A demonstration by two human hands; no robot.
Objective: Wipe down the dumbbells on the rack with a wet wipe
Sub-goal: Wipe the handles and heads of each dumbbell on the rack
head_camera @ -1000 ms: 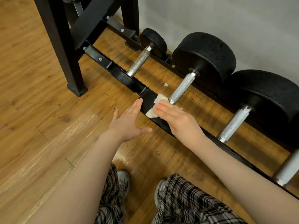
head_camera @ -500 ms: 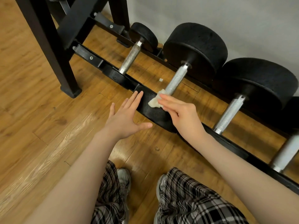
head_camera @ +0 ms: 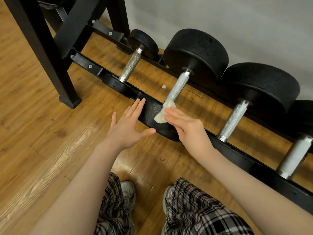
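**A:** Head view, looking down: what fills the room?

**B:** A wooden plank floor (head_camera: 50, 133) in warm brown covers most of the scene, and a plain grey wall (head_camera: 237, 22) runs along the far right. A black metal rack (head_camera: 55, 48) stands at the far left, its low rails stretching rightward just above the floor.

**A:** And on the rack?

**B:** Dumbbells lie across the rails in a row. The big middle dumbbell (head_camera: 194, 56) has a black round head against the wall and a knurled silver handle pointing toward the viewer. A larger one (head_camera: 259, 89) sits to its right, a small one (head_camera: 144, 43) to its left, and another is partly cut off at the right edge.

**A:** Any writing or labels?

**B:** Faint embossed marks show on the near rail, too small to read.

**A:** The hands?

**B:** The right hand (head_camera: 189, 128) presses flat, fingers straight, on a crumpled white wet wipe (head_camera: 163, 113) against the middle dumbbell's near head, just below the handle. The left hand (head_camera: 127, 128) is spread flat, its fingertips touching the left edge of that same head.

**A:** Anything smaller?

**B:** Plaid trousers (head_camera: 194, 209) and grey shoes (head_camera: 128, 192) at the near edge, and a tiny white scrap (head_camera: 164, 86) on the floor between the rails.
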